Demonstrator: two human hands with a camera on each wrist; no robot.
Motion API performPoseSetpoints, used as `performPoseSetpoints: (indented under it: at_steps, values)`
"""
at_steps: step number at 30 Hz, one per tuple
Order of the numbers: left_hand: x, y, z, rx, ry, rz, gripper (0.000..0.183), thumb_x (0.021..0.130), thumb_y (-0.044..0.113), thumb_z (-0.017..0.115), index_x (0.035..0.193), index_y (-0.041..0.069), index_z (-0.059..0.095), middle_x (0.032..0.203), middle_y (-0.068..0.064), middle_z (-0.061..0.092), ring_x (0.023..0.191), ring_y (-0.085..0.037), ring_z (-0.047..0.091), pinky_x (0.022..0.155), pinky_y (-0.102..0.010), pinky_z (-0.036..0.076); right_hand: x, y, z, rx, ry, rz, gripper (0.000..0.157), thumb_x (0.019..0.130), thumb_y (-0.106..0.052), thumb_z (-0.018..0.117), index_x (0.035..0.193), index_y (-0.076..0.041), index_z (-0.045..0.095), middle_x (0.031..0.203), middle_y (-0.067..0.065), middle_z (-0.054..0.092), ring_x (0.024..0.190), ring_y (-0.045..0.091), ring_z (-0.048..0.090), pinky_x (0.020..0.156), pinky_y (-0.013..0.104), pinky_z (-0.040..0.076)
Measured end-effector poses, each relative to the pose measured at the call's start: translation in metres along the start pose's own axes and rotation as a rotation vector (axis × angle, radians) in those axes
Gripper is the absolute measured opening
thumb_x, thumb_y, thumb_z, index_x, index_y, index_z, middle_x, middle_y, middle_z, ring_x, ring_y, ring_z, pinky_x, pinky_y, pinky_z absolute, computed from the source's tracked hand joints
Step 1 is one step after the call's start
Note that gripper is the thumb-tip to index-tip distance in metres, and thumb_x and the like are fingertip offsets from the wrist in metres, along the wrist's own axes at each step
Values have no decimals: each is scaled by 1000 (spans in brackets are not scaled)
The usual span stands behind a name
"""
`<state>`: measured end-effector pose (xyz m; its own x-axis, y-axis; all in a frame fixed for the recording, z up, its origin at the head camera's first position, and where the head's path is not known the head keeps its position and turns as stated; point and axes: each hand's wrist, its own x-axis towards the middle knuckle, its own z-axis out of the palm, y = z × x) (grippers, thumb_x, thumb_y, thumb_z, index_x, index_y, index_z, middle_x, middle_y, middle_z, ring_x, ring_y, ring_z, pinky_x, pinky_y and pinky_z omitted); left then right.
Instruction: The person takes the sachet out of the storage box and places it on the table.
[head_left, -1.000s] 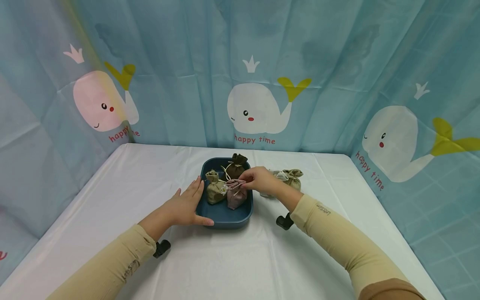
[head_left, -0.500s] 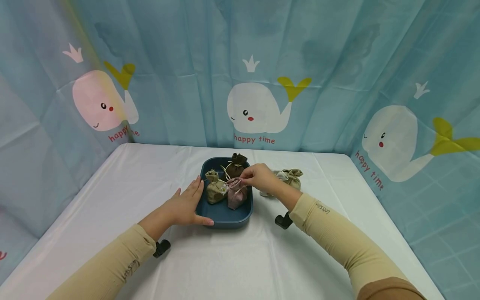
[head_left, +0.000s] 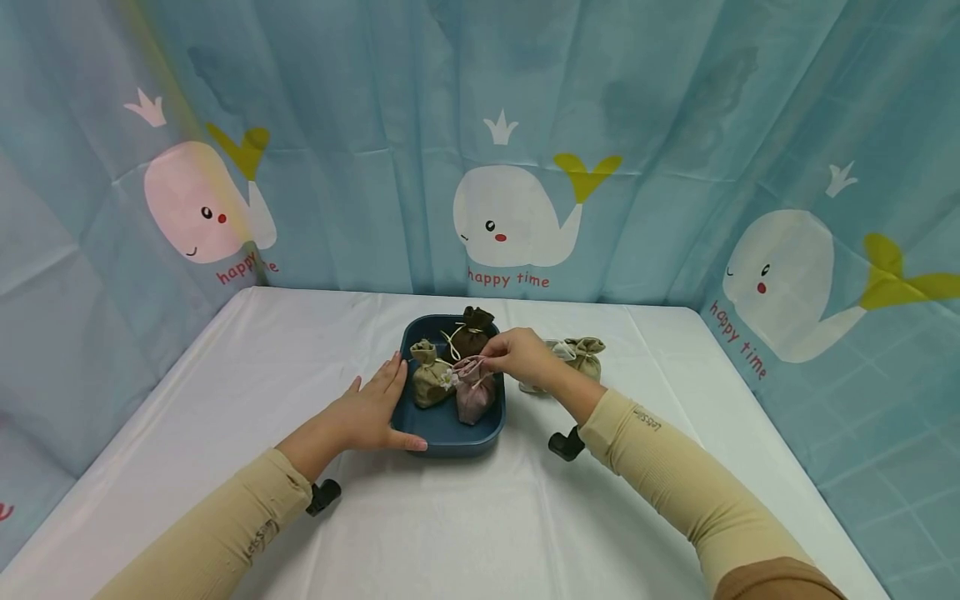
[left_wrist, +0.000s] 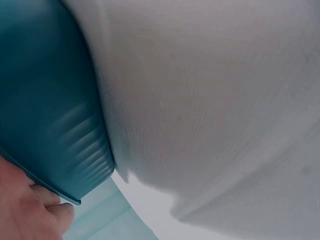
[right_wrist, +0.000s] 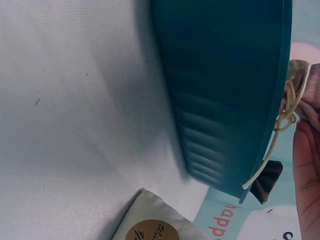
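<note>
right hand [head_left: 521, 354] pinches the gathered neck of the pink pouch [head_left: 475, 402] between thumb and fingers, inside the blue tub [head_left: 450, 433] just beside the olive pouch [head_left: 431, 387], while my left hand [head_left: 367, 414], fingers straight, rests along the tub's left side. i judge it light, soft cloth, hardly slippery or fragile, best held by that neck. red print on the curtain [head_left: 660, 150] reads "happy time"; script on the grey pouch's [right_wrist: 165, 216] brown sticker [right_wrist: 151, 231] and my sleeve's [head_left: 675, 467] lettering i can't fully make out.
</note>
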<state>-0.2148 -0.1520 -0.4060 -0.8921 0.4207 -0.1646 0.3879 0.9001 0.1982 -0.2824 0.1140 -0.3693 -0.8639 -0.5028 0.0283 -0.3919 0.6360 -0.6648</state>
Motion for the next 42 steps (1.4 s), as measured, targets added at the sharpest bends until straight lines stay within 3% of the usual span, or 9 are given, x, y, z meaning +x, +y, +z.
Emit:
performPoseSetpoints:
  at_steps: [9, 23, 33, 42]
  values:
    - [-1, 0, -1, -1, -1, 4, 133, 55, 89, 44, 147, 1, 3, 152, -15, -8, 139, -32, 5, 102, -64, 13, -2, -5, -11, -26, 75, -2, 10, 85, -19, 65, 80, -17, 73, 76, -7, 68, 73, 10, 57, 64, 26, 47]
    - [1, -2, 2, -2, -6, -3, 135, 54, 90, 44, 147, 2, 2, 152, -13, -10, 139, -31, 4, 102, -63, 11, -9, -17, -32, 51, 179, -18, 9, 84, -21, 67, 80, -16, 73, 80, -4, 68, 77, 11, 62, 69, 30, 50]
    - [2, -3, 3, 6, -4, -5, 134, 55, 89, 45, 147, 3, 0, 152, -12, -11, 139, -30, 2, 102, -63, 11, -18, -20, -49, 180, 243, 52, 11, 85, -19, 66, 85, -10, 73, 82, 2, 69, 79, 15, 61, 68, 29, 51]
    - [2, -2, 3, -4, -6, -6, 134, 54, 89, 45, 147, 3, 0, 152, -13, -10, 140, -30, 2, 103, -63, 10, -31, -19, -73, 212, 324, 80, 14, 87, -15, 63, 92, -4, 71, 88, 10, 69, 80, 20, 63, 74, 34, 52]
